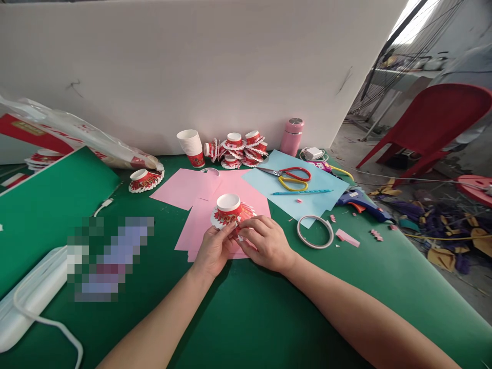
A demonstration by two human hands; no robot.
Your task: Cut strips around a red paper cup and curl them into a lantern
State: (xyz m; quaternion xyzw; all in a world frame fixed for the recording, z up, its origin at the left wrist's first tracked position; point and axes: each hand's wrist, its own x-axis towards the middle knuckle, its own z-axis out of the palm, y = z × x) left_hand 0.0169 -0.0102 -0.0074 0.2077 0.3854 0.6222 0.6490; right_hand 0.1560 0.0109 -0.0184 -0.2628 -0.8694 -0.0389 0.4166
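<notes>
A red and white paper cup [229, 204], its side cut into strips that fan outward, rests base up over pink paper sheets [198, 224]. My left hand [215, 248] pinches the near edge of its strips between thumb and fingers. On the right side of the same edge, my right hand [266, 242] has its fingers bent and pressed together at the strips. Whatever small piece lies between those fingertips is too hidden to name. Blue paper [319, 179] lies behind my right hand, with red and yellow scissors [294, 177] and a blue pen [302, 192] on it.
Stacked cups [191, 146], several fanned cups [233, 148] and a pink bottle [292, 137] stand along the back wall. A tape roll [315, 232] and a blue glue gun [363, 203] lie to the right. At the left are another fanned cup [142, 180] and a white power strip [36, 292].
</notes>
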